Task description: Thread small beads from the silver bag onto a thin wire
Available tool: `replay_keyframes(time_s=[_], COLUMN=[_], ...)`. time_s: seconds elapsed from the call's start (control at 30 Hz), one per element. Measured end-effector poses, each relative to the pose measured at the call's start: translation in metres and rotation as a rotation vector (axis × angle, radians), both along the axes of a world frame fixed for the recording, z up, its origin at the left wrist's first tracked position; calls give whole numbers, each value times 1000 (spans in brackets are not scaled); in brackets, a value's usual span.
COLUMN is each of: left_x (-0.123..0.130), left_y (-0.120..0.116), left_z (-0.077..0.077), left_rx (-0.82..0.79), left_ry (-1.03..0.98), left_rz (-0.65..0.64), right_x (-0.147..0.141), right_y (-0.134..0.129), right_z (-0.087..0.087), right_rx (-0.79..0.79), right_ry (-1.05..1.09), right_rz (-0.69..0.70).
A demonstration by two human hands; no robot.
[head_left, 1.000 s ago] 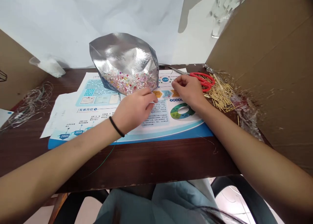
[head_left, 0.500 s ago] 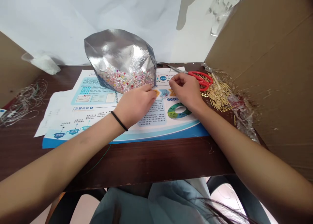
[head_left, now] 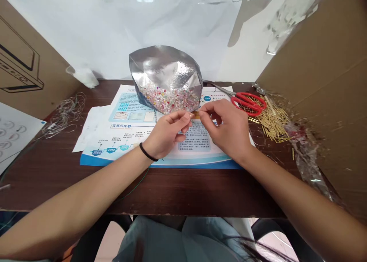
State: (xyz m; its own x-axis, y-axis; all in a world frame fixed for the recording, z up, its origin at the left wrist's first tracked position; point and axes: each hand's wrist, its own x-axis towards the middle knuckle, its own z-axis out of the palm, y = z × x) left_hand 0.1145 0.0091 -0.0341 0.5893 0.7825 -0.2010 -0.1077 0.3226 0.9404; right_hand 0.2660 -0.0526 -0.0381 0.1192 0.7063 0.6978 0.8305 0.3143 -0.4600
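Note:
A silver foil bag [head_left: 164, 68] stands open on the sheet, holding a mass of small pink, white and red beads [head_left: 169, 101]. Just in front of its lower right edge, my left hand [head_left: 168, 134] and my right hand [head_left: 226, 128] are raised with their fingertips almost meeting. Both hands pinch thumb against forefinger above the printed blue-and-white poster sheet [head_left: 130, 149]. Anything held between the fingertips is too small to make out. A black band [head_left: 147, 153] circles my left wrist.
Red-handled scissors [head_left: 248, 103] and a pile of brass pins [head_left: 272, 123] lie to the right on the dark wood table [head_left: 183, 189]. A tangle of thin wire [head_left: 67, 113] lies at left. Cardboard panels [head_left: 323, 63] stand at the right side.
Both hands have lifted off the bag's edge and the sheet and drawn together, fingertips nearly meeting. The view has shifted, so the bag sits further right in the picture.

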Motion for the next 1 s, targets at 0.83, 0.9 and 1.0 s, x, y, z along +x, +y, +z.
replay_keyframes(time_s=[0.83, 0.9, 1.0], left_x=[3, 3, 2], left_y=[2, 2, 1], left_z=[-4, -4, -4], left_rx=[31, 22, 16], left_ry=[74, 65, 63], left_rz=[76, 72, 54], right_x=[-2, -3, -3], right_y=[-3, -3, -3], right_z=[1, 1, 0], right_rx=[-180, -174, -186], right_ry=[-65, -72, -68], right_rz=[-5, -19, -26])
